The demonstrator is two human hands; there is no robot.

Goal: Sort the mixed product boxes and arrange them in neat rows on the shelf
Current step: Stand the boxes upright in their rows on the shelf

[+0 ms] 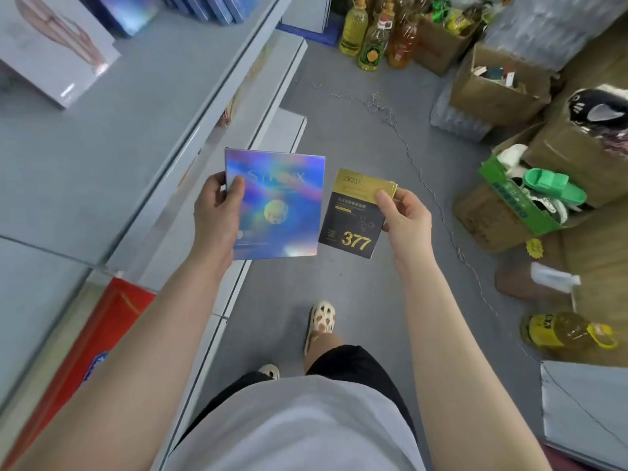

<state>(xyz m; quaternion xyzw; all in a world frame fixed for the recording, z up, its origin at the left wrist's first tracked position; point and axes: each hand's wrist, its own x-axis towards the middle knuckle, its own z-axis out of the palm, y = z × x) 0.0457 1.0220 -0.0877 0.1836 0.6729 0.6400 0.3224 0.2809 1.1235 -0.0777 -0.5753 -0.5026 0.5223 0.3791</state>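
Note:
My left hand (217, 215) grips the left edge of a flat holographic blue-purple box (282, 202) with a gold disc on its face, thumb on top. My right hand (404, 215) pinches the right edge of a few thin black-and-gold packets (355, 215) marked "377". Both are held over the aisle floor, side by side and just apart. The grey shelf (119, 107) runs along the left; a white box with a pink print (51, 45) and a row of upright blue boxes (210, 8) stand on it.
A red box (112, 321) lies on a lower shelf at the left. Across the aisle stand oil bottles (373, 35), open cardboard cartons (499, 79), a green-edged carton with a green sandal (530, 198) and a fallen yellow bottle (564, 331). A thin wire (424, 178) trails over the floor.

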